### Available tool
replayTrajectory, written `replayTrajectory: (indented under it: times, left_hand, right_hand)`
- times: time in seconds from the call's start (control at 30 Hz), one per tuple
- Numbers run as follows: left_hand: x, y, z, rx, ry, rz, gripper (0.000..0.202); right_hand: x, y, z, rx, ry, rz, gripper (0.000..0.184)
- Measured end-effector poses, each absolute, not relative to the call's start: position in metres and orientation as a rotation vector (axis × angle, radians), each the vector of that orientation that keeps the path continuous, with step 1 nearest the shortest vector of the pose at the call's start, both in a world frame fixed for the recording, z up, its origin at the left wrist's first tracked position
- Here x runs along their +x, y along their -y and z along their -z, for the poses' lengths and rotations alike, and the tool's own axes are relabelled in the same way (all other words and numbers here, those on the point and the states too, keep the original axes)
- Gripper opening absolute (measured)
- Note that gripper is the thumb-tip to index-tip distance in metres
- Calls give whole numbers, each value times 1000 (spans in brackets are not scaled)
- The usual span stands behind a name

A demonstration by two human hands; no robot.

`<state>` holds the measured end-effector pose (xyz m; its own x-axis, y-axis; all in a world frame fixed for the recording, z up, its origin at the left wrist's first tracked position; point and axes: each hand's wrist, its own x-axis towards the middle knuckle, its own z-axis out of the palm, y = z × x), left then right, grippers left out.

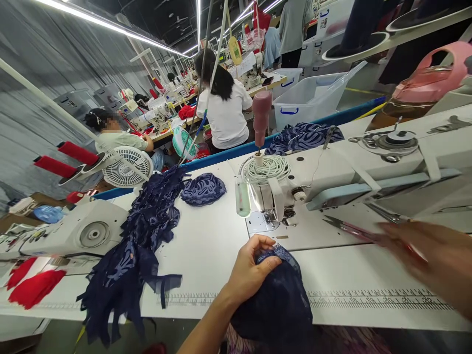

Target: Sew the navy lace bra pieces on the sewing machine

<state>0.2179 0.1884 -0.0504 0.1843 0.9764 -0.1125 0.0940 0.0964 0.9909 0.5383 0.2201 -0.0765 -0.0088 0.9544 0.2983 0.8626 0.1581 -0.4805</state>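
At the table's front edge, my left hand (254,268) is closed on a navy lace fabric piece (275,300), cup-shaped, its lower part hanging over the edge. To the right, my right hand (431,260), smeared by motion, has its fingers round the red handles of a pair of scissors (354,230), whose blades point left toward the sewing machine. Beside them lies another metal tool (385,212), partly hidden by that hand. The sewing machine's needle area (275,216) is just beyond my left hand.
Joined navy pieces (147,221) run down the left of the white table (206,255), near a navy lace cup (203,189). More navy lace (302,137) lies behind the machine. A white fan (127,167) and red thread cones (77,153) stand left. Co-workers sit beyond.
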Motion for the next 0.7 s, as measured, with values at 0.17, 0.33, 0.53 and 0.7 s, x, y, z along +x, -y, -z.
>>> replayTrajectory:
  times: [0.17,0.33,0.53,0.7]
  left_hand:
    - [220,-183,55,1356,-1177,-945,37]
    - [214,-178,60,1641,-1354,-1033,25]
    - [212,-176,64,1831,-1373,-1099,13]
    - [214,-175,62,1810,-1371,-1058,15]
  right_hand:
    - [435,-202,62,-1259,1701,-1380,44]
    - [402,-204,58,-1144,1496,-1552,42]
    - [407,-201,61,-1137,1358,-1731,45]
    - [406,-198,61,-1150,1382,-1732,49]
